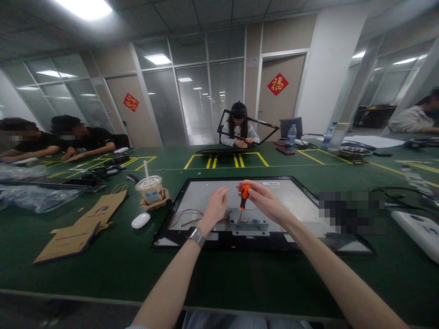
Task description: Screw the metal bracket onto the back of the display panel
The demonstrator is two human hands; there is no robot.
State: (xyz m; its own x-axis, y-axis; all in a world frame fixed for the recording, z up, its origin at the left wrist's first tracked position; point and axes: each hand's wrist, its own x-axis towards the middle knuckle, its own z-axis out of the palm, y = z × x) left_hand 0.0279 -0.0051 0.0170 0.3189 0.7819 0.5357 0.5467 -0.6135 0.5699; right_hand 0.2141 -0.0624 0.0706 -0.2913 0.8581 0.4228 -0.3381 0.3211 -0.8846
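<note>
An orange and black screwdriver [244,197] is held near upright in my right hand [263,197], its handle between the fingers. Its shaft points down at a metal bracket [248,225] on the back of a flat display panel [295,196]. My left hand [216,206] hovers over the panel, left of the screwdriver, with its fingers stretched out and nothing visible in them. Thin coloured wires [187,214] lie on the panel left of the bracket. Whether the screwdriver's tip sits in a screw is too small to tell.
Left of the panel are a white mouse [141,220], a lidded cup with a straw [150,188] and a brown paper bag [84,226]. A white device [416,233] and cables lie right. Across the green table [113,278] a person [239,128] handles a black frame [270,128].
</note>
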